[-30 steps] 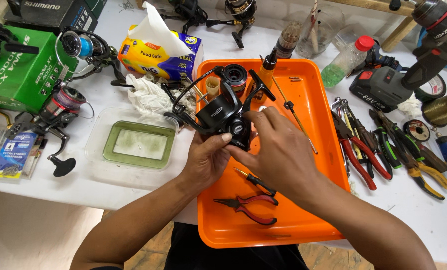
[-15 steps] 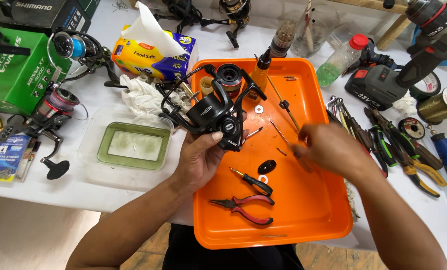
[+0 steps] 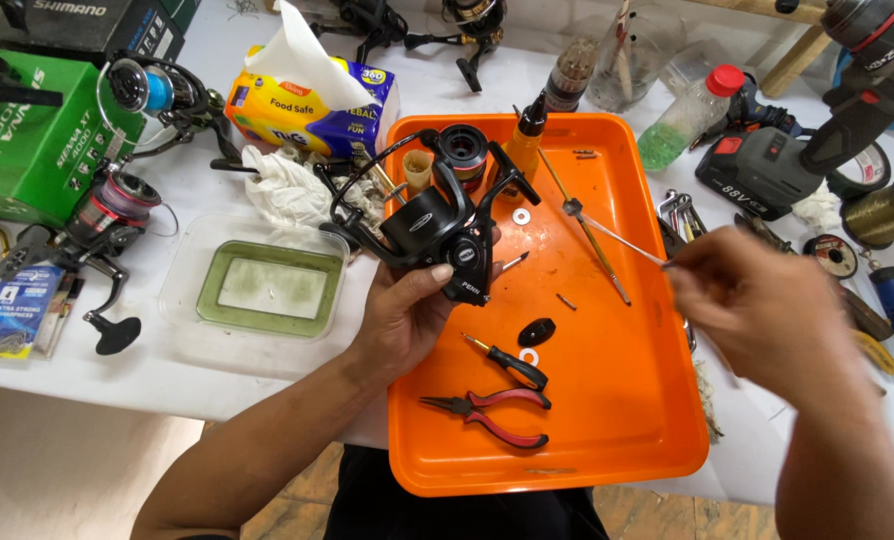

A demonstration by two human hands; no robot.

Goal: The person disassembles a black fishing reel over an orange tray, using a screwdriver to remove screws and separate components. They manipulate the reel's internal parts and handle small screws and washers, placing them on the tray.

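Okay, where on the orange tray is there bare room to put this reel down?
The orange plastic tray is bare along its right half, between the thin metal rod and the right rim, and along the near edge below the red-handled pliers. The far left corner is crowded, and the black spinning reel in the left hand hangs over it.

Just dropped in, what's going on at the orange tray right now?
A person's left hand holds a black spinning fishing reel above the orange plastic tray. The right hand pinches a thin metal rod over the tray's right side. A small black-handled screwdriver and red-handled pliers lie loose in the tray.
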